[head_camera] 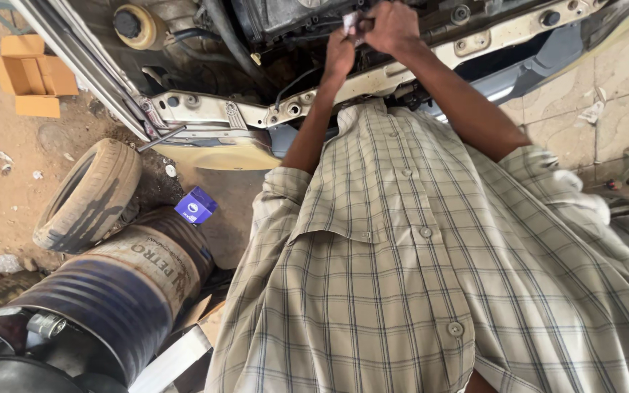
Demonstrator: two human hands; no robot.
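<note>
Both hands met over the open engine bay (271, 44); left hand (338, 54) and right hand (391, 25) pinched one small pale part (350, 22) (material unclear) in a narrow grip; nearby: worn rubber tyre (89, 193), ribbed metal drum (121, 291), blue carton (196, 206), cardboard box (32, 75).

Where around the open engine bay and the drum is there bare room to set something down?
Bare sandy ground lies between the cardboard box and the tyre. Paved floor right of the car front is mostly bare. The drum top holds a blue box. Both hands crowd the engine bay.
</note>
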